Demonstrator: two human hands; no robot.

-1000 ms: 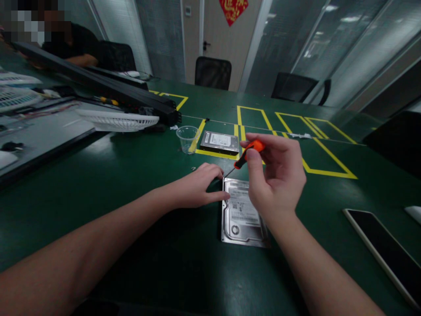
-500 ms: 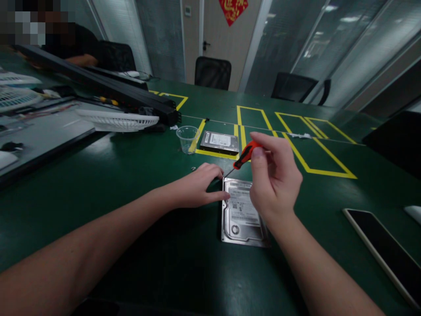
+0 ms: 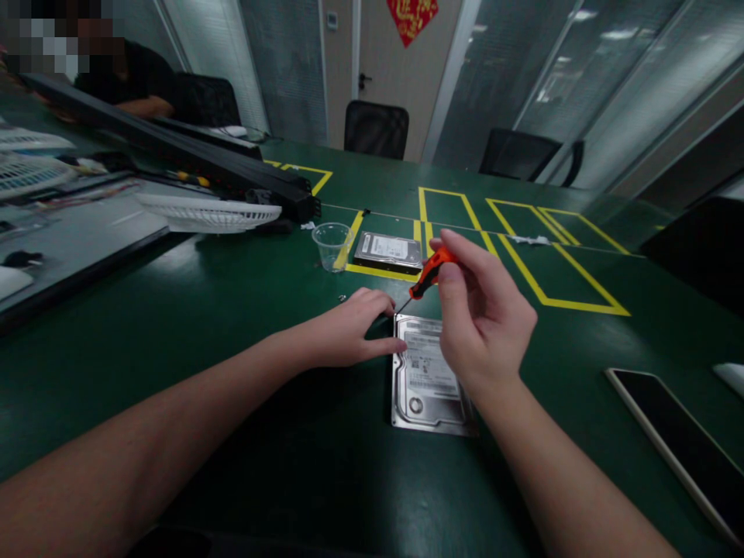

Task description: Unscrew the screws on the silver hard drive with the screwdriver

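Observation:
A silver hard drive [image 3: 430,376] with a white label lies flat on the green table, partly covered by my right hand. At its upper left corner my left hand [image 3: 363,329] grips the edge, thumb on the top face and fingers along the far side. My right hand [image 3: 485,310] is closed around the red and black handle of a screwdriver [image 3: 432,273]. The thin shaft slants down to the left, its tip at the drive's upper left corner; whether a screw sits there is too small to see.
Beyond my hands, a second hard drive [image 3: 388,249] lies inside yellow tape beside a clear plastic cup [image 3: 333,246]. Small metal bits [image 3: 342,297] are near the cup. A phone [image 3: 677,442] lies at right. White fan grilles [image 3: 212,211] and a person [image 3: 136,81] are at left.
The screwdriver's handle has tilted slightly left and my right fingers have turned with it, while the tip stays at the corner. My left hand and the drive have not visibly moved.

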